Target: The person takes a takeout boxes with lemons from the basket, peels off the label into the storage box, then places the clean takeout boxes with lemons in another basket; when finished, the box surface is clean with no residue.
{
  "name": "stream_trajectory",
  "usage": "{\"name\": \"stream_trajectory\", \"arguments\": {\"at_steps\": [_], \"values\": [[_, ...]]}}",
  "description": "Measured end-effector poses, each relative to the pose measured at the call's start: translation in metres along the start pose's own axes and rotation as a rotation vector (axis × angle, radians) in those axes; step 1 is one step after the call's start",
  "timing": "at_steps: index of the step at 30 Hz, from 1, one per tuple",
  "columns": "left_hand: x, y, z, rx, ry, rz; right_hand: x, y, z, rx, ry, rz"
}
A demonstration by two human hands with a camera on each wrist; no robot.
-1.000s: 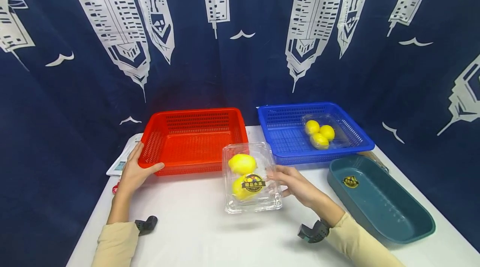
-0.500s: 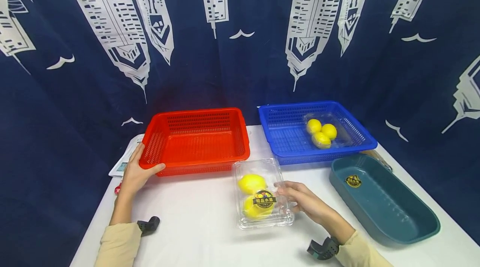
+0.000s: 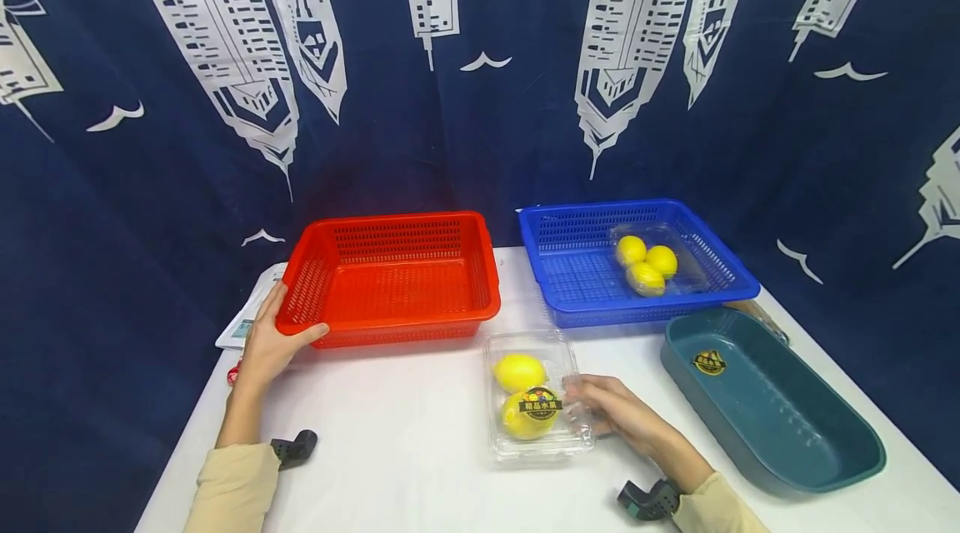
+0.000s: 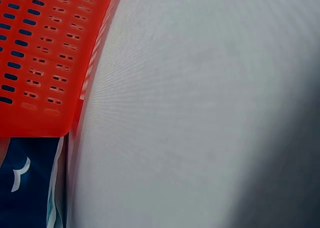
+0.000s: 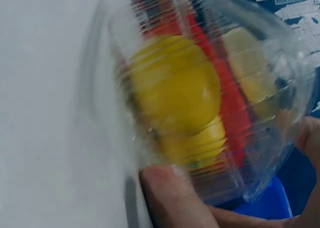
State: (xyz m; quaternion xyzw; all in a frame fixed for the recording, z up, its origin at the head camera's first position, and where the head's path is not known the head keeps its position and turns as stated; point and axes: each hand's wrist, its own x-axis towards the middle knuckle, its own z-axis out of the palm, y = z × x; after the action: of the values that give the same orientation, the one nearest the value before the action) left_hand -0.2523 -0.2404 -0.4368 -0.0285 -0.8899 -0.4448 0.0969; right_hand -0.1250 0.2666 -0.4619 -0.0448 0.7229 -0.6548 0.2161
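Observation:
A clear plastic fruit box point(image 3: 491, 400) with two visible lemons point(image 3: 520, 372) and a black-and-gold label point(image 3: 540, 404) is at mid-table, on or just above the surface. My right hand point(image 3: 626, 416) holds its right side, with the thumb point(image 5: 170, 195) against the plastic in the right wrist view. My left hand point(image 3: 270, 346) touches the front left corner of a red basket point(image 3: 397, 329), thumb and fingers extended along its outer walls. The left wrist view shows that basket's perforated wall point(image 4: 45, 47) with almost none of the hand.
A blue basket point(image 3: 551, 296) at back right holds another clear box with several lemons point(image 3: 645, 277). A dark green tub point(image 3: 780, 416) with a label inside stands at right. A white packet point(image 3: 243, 321) lies left of the red basket. A patterned navy curtain point(image 3: 480, 125) hangs behind.
My right hand has brought the lemon box down toward the table, nearer to me and slightly right. The left hand stays at the red basket's corner.

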Motion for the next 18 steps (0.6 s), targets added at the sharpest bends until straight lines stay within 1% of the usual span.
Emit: {"name": "stream_trajectory", "arguments": {"at_steps": [4, 7, 13, 18], "values": [[0.0027, 0.0003, -0.0006, -0.024, 0.006, 0.010, 0.0006, 0.0006, -0.0020, -0.016, -0.006, -0.021], [0.0031, 0.0006, -0.0011, -0.032, -0.001, 0.017, 0.0009, 0.0007, -0.0021, -0.038, 0.011, -0.031], [-0.0013, -0.0016, -0.0020, -0.007, -0.031, -0.001, 0.0000, 0.0057, 0.0012, -0.090, 0.067, -0.017], [-0.0015, -0.0024, -0.0017, -0.004, -0.035, -0.002, 0.0017, 0.0075, 0.0035, -0.132, 0.143, -0.010]]}}
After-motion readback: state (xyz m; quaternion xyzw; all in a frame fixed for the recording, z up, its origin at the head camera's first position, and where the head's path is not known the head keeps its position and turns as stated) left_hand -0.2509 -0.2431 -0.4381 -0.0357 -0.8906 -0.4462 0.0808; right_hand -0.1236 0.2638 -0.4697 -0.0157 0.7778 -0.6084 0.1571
